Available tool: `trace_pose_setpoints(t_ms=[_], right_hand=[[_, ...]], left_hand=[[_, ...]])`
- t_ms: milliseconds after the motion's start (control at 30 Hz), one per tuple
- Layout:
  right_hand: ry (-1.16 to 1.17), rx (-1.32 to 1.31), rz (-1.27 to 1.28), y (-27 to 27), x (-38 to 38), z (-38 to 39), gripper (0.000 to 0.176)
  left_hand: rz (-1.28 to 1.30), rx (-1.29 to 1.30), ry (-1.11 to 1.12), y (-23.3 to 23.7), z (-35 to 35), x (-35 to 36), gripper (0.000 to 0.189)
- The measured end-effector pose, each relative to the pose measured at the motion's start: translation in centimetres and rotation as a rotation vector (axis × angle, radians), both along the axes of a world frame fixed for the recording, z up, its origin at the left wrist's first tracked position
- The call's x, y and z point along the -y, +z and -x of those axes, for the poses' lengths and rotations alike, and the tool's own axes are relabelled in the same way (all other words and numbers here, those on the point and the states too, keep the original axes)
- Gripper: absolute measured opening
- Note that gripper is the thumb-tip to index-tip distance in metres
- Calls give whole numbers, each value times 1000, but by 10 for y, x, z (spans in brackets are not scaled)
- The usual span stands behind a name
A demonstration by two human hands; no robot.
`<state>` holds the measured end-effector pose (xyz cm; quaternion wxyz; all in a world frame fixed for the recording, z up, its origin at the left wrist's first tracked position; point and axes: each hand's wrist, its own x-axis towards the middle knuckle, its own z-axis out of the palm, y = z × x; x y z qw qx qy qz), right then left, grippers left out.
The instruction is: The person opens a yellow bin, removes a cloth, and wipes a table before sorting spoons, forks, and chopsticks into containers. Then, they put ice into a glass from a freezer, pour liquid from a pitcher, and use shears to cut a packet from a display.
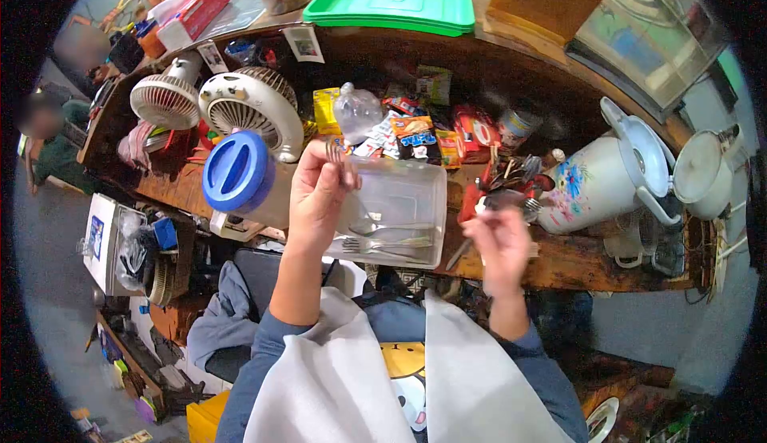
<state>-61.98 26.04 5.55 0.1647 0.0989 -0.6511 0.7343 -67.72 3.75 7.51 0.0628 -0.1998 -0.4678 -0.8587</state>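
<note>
My left hand (pixel 313 195) is closed around a fork (pixel 334 152), its tines pointing up, over the left side of a clear plastic container (pixel 431 215). Inside the container lie a spoon (pixel 364 226) and a fork (pixel 355 244), with other cutlery beside them. To the right, my right hand (pixel 503 251) is blurred, its fingers drawn together in front of a holder full of upright cutlery (pixel 511 173). A dark smeared shape shows at those fingertips; I cannot tell what it is.
A blue-lidded jug (pixel 237 171) and a white fan (pixel 249 107) stand left. Snack packets (pixel 415 135) lie behind the container. A large flowered thermos (pixel 579 191) leans at right. A green tray (pixel 390 0) rests on the upper shelf. Two people are at far left.
</note>
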Motion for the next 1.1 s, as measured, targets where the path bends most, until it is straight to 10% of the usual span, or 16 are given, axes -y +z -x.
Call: trace_pose_setpoints(t_ms=[233,367,500,533,833,1100], right_hand=[[-734,-316,-116,-1,-90,8,11],[-713,-98,-97,-33,-104,25,13],[-631,134,-459,-32,-100,33,18],[-696,-106,-881,-35,-106,36,16],[-628,-28,-596,-19,-101,27,13],[-475,-497,-519,-27,-29,-9,11]], left_hand=[[-116,-192,149,37,27,-85,12],[-45,-138,103,14,42,-143,13],[392,-114,86,-15,50,-179,18],[567,-189,96,-19,51,-181,19],[1263,-697,430,-18,43,-172,28],[1104,-364,439,-32,8,-51,27]])
